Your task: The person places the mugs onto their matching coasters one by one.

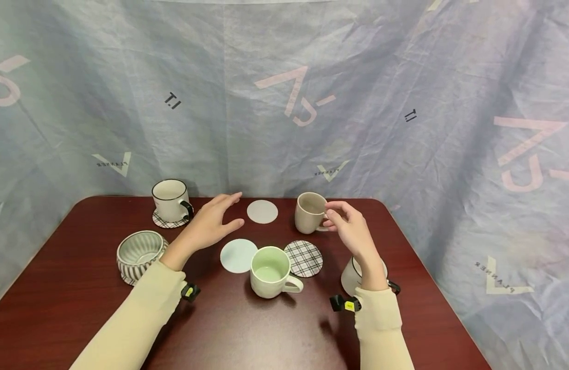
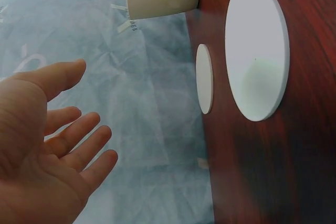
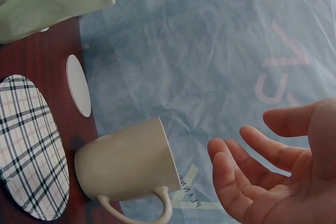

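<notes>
My left hand (image 1: 209, 221) hovers over the back left of the table, fingers extended and thumb spread, holding nothing. Close to it are a plain white coaster (image 1: 262, 211) at the back and another pale coaster (image 1: 238, 256) nearer me. My right hand (image 1: 351, 226) is beside the beige mug (image 1: 308, 215), near its handle. In the right wrist view, the fingers (image 3: 226, 182) are loosely bent, with a gap between them and the mug. A light green mug (image 1: 268, 275) stands in the middle, in front of a plaid coaster (image 1: 307, 258).
A white mug with a black rim (image 1: 170, 203) stands on a plaid coaster at the back left. Nearer me is a ribbed bowl (image 1: 138, 254) on a coaster. Another white mug (image 1: 350, 277) is partly hidden by my right forearm. A grey cloth (image 1: 229, 103) hangs behind the table.
</notes>
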The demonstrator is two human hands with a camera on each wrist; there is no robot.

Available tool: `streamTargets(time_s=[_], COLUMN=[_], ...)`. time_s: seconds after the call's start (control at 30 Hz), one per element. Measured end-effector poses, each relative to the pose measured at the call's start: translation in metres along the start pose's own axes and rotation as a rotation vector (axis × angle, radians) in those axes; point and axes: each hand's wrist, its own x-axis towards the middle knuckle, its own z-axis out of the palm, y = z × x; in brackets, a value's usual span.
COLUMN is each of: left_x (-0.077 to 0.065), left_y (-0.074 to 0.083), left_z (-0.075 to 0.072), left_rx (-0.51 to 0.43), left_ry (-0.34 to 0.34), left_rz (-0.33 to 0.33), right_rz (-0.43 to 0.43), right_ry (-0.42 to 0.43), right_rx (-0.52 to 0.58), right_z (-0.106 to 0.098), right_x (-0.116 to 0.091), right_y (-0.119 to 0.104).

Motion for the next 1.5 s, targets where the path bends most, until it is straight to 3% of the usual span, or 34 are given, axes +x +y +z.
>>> streamTargets(time_s=[0.27,0.83,1.03,1.3,1.5], left_x=[0.021,0.047,0.057,0.066,0.070], left_y=[-0.008,-0.031,-0.034,-0.041,-0.052], left_z=[0.012,0.028,0.035,0.041,0.046], left_rx=[-0.010,-0.024,-0.039,-0.030,-0.028], left_ry=[-0.045,-0.078,-0.102,-0.137,-0.150], left_rz=[-0.016,-0.071,-0.061,-0.054,-0.088], right_rz=[0.001,0.018,0.025,0.029,0.029], right_ry=[0.007,0.014,0.017,0.011,0.015], right_rx=[0.006,0.002,0.015,0.023,0.032], right_z=[-0.001,0.001,0.000,0.003,0.002], right_x=[-0.001,-0.001,-0.003,-0.003,-0.001], right_y=[0.004,0.006,0.004,0.007,0.006])
